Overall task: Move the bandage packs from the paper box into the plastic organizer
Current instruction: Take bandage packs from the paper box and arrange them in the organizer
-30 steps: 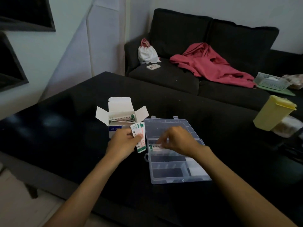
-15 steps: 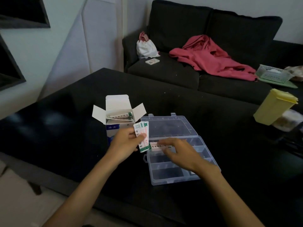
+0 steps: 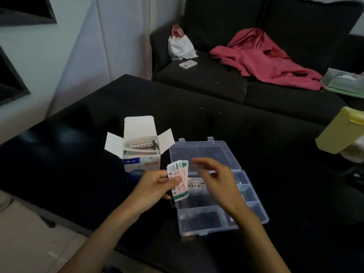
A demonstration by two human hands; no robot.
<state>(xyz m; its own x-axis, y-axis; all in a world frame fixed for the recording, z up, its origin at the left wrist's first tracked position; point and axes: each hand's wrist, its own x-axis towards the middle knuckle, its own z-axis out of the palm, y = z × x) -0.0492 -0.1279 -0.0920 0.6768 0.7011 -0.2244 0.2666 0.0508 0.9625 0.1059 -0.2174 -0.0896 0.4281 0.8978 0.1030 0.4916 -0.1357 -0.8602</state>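
Person's left hand [image 3: 155,186] is pinching a fanned stack of bandage packs [image 3: 178,179] w/ thumb across the front, grip clenched on them, held just above the tabletop [image 3: 78,154] between the paper box [image 3: 140,154] and the plastic organizer [image 3: 206,194]. Right hand [image 3: 214,180] is hovering over the organizer's far-left compartment, fingers loosely spread and blurred, grip released, holding nothing. One pack [image 3: 194,183] is lying flat in that compartment, just at 3 o'clock from the held stack. The box is standing at 10 o'clock from the organizer, flaps open, more packs showing inside. Organizer lid is lying open flat toward 12 o'clock. Behind, a dark sofa [image 3: 216,79] is carrying a red garment [image 3: 262,60], white bag [image 3: 180,46] and phone [image 3: 188,64].
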